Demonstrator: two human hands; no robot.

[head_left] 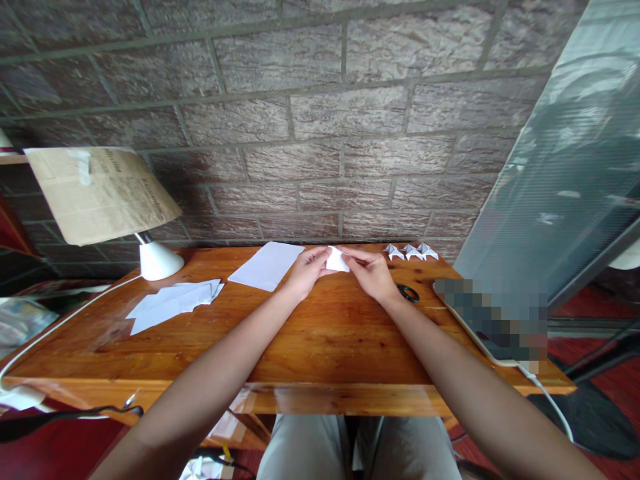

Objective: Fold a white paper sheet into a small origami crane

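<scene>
Between my two hands, over the back middle of the wooden desk, is a small folded piece of white paper (339, 260). My left hand (311, 268) pinches its left side with the thumb on top. From the right, the fingers of my right hand (370, 269) close on its other edge. Left of my hands lies a sheet of white paper (267, 265). Several small folded paper figures (411, 251) stand in a row to the right, near the wall.
The wooden desk (320, 340) meets a brick wall. A lamp (159, 260) with a paper shade stands left, behind loose white papers (175, 300). A black ring-shaped item (409, 293) lies by my right wrist. A blurred-out tablet-like device (493, 323) with a white cable (553, 403) rests at the right edge.
</scene>
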